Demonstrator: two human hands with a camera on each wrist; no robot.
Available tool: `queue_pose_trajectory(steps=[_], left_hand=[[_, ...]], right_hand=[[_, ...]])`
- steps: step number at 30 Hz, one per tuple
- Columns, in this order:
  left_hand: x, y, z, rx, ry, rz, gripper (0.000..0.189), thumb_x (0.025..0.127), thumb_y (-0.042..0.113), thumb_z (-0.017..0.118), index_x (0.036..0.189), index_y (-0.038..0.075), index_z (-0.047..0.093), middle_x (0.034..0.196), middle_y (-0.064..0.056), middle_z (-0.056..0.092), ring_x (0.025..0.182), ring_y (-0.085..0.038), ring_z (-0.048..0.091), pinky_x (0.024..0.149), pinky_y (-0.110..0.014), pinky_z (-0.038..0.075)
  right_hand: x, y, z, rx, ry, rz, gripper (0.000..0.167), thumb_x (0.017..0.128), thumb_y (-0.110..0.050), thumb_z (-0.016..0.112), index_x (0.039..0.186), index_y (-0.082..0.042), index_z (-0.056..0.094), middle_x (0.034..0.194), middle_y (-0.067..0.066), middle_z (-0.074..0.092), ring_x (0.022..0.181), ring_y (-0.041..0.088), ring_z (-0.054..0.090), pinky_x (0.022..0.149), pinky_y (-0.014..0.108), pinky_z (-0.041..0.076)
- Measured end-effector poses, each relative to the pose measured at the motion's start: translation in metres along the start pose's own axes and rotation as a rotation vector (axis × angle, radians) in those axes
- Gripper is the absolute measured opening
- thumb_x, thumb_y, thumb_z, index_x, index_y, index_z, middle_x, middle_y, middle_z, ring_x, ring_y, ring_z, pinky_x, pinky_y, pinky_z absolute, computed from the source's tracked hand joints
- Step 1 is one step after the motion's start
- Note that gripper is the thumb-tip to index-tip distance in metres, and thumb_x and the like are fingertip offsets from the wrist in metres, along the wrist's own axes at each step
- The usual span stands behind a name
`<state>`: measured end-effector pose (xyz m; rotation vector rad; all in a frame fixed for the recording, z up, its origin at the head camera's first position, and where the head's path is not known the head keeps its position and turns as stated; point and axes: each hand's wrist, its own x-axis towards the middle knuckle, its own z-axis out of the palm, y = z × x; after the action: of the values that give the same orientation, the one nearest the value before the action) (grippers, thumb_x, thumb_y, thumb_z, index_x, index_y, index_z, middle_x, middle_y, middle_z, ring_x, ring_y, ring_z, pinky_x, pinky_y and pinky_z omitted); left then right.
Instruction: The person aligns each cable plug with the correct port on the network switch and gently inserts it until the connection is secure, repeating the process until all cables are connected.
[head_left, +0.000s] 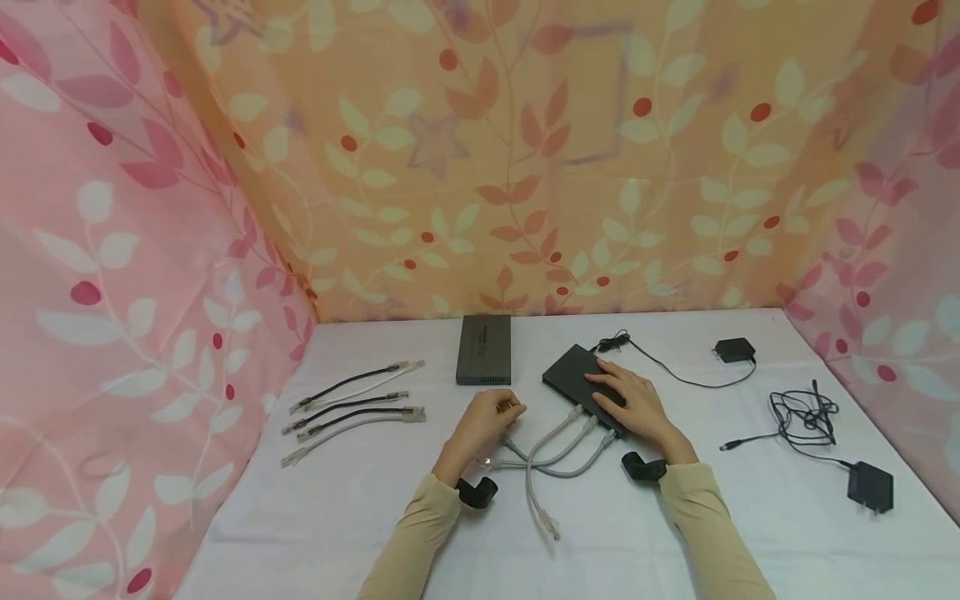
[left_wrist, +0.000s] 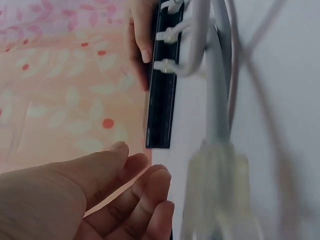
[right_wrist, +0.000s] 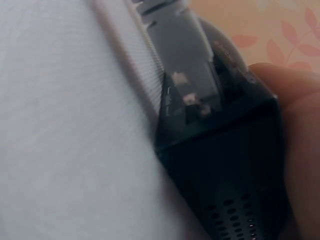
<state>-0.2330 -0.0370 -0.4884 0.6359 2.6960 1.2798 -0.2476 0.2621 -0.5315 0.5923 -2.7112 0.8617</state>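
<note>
A black network switch box lies at an angle right of the middle of the table. My right hand rests on its top, fingers spread over the lid. Several grey network cables run from plugs in the box's front ports, and their loose ends lie toward me. My left hand hovers left of the box with loosely bent fingers and nothing between them. Close below it in the left wrist view is a clear cable plug, blurred. The right wrist view shows the box's vented end.
A second, dark grey switch box lies at the back centre. Several short black and grey patch cables are laid out on the left. Two black power adapters, one at the back right and one nearer, have thin cords. Patterned curtains surround the white table.
</note>
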Motion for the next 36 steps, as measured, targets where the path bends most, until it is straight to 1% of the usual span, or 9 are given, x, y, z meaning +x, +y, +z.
queue_pose_trajectory(steps=[6, 8, 13, 18, 20, 25, 28, 31, 36], left_hand=[[-0.010, -0.009, -0.018, -0.028, 0.017, -0.047, 0.020, 0.092, 0.023, 0.059, 0.091, 0.005, 0.067, 0.077, -0.011, 0.067, 0.065, -0.019, 0.062, 0.054, -0.023, 0.046], [-0.013, -0.014, -0.023, -0.016, 0.038, -0.048, 0.018, 0.091, 0.023, 0.060, 0.090, 0.006, 0.067, 0.077, -0.009, 0.066, 0.065, -0.018, 0.061, 0.056, -0.023, 0.046], [-0.021, -0.026, -0.036, 0.036, 0.108, -0.065, 0.014, 0.090, 0.024, 0.062, 0.086, 0.011, 0.067, 0.075, -0.001, 0.064, 0.065, -0.010, 0.056, 0.060, -0.023, 0.045], [-0.028, -0.036, -0.049, 0.055, 0.157, -0.115, 0.015, 0.089, 0.024, 0.063, 0.086, 0.010, 0.068, 0.078, 0.003, 0.063, 0.070, -0.009, 0.054, 0.065, -0.026, 0.045], [-0.031, -0.041, -0.055, 0.055, 0.173, -0.128, 0.016, 0.089, 0.023, 0.064, 0.087, 0.008, 0.069, 0.078, 0.002, 0.064, 0.070, -0.011, 0.054, 0.066, -0.028, 0.045], [-0.040, -0.053, -0.071, 0.090, 0.212, -0.165, 0.013, 0.088, 0.022, 0.065, 0.084, 0.010, 0.069, 0.077, 0.001, 0.064, 0.071, -0.011, 0.054, 0.067, -0.029, 0.045], [-0.045, -0.062, -0.078, 0.125, 0.226, -0.180, 0.012, 0.087, 0.022, 0.065, 0.083, 0.012, 0.068, 0.077, 0.001, 0.064, 0.071, -0.012, 0.054, 0.067, -0.029, 0.044], [-0.049, -0.068, -0.084, 0.152, 0.228, -0.177, 0.010, 0.087, 0.021, 0.066, 0.083, 0.012, 0.068, 0.079, 0.000, 0.064, 0.074, -0.012, 0.054, 0.069, -0.030, 0.045], [-0.055, -0.074, -0.091, 0.151, 0.211, -0.159, 0.006, 0.086, 0.017, 0.067, 0.084, 0.011, 0.067, 0.084, -0.001, 0.065, 0.081, -0.016, 0.058, 0.076, -0.035, 0.047]], right_hand=[[0.000, -0.001, 0.000, 0.000, 0.004, 0.003, 0.040, 0.090, -0.037, 0.058, 0.128, -0.023, 0.056, 0.146, 0.009, 0.037, 0.133, 0.036, 0.030, 0.096, 0.058, 0.023], [0.000, -0.001, 0.000, -0.002, 0.002, 0.001, 0.040, 0.090, -0.036, 0.058, 0.128, -0.022, 0.056, 0.146, 0.009, 0.037, 0.133, 0.035, 0.030, 0.096, 0.058, 0.023], [0.000, -0.002, -0.001, -0.001, 0.007, -0.005, 0.039, 0.091, -0.035, 0.058, 0.128, -0.021, 0.057, 0.145, 0.010, 0.037, 0.133, 0.035, 0.031, 0.096, 0.058, 0.023], [0.000, -0.002, -0.001, 0.001, 0.013, -0.002, 0.039, 0.091, -0.035, 0.058, 0.127, -0.022, 0.057, 0.145, 0.009, 0.038, 0.133, 0.035, 0.031, 0.097, 0.058, 0.023], [0.000, -0.002, -0.001, 0.002, 0.010, 0.002, 0.039, 0.091, -0.036, 0.058, 0.127, -0.022, 0.057, 0.145, 0.009, 0.038, 0.133, 0.034, 0.031, 0.097, 0.058, 0.023], [0.001, -0.002, 0.000, -0.002, 0.007, 0.006, 0.040, 0.091, -0.036, 0.058, 0.128, -0.023, 0.056, 0.145, 0.009, 0.038, 0.133, 0.034, 0.031, 0.097, 0.058, 0.023], [0.000, -0.002, 0.000, -0.007, 0.007, 0.004, 0.040, 0.091, -0.036, 0.058, 0.128, -0.022, 0.056, 0.145, 0.009, 0.038, 0.133, 0.035, 0.031, 0.097, 0.058, 0.023], [0.000, -0.002, -0.001, -0.007, 0.008, 0.007, 0.040, 0.091, -0.036, 0.058, 0.128, -0.022, 0.057, 0.145, 0.009, 0.038, 0.133, 0.034, 0.031, 0.097, 0.058, 0.023], [-0.001, -0.002, 0.000, -0.010, 0.003, 0.017, 0.040, 0.091, -0.036, 0.057, 0.128, -0.022, 0.056, 0.146, 0.008, 0.037, 0.134, 0.033, 0.030, 0.097, 0.057, 0.023]])
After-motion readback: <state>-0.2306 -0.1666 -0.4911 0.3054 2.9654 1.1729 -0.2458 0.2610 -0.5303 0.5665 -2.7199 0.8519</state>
